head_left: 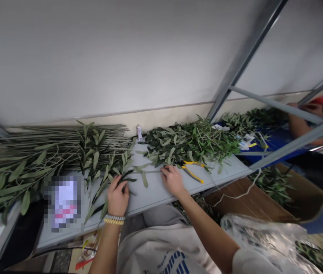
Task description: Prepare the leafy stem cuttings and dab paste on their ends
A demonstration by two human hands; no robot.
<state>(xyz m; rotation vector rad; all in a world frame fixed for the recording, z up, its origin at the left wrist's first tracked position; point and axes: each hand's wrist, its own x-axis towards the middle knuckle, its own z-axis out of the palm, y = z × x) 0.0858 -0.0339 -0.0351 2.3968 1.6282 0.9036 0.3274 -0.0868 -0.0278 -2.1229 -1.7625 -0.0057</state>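
My left hand (118, 196), with bracelets at the wrist, has its fingers curled in at the leaves of a leafy branch (129, 174) near the table's front edge. A thin stem reaches from these leaves across to my right hand (173, 181), whose fingertips are closed at its end. A loose-hanging leaf (144, 179) shows between the hands. Just right of my right hand lie yellow-handled pliers (192, 172). Behind them is a heap of cut leafy sprigs (178, 140). Long bare stems (64, 139) and leafy branches (16, 173) are piled at the left.
A small white tube (139, 132) stands by the wall. A blurred-out phone-like item (66, 201) lies at the left on the grey table (138, 203). Metal rack posts (244, 64) rise at the right. Beyond are a cardboard box (306, 190), clear plastic (264, 236) and another person's arm (301, 123).
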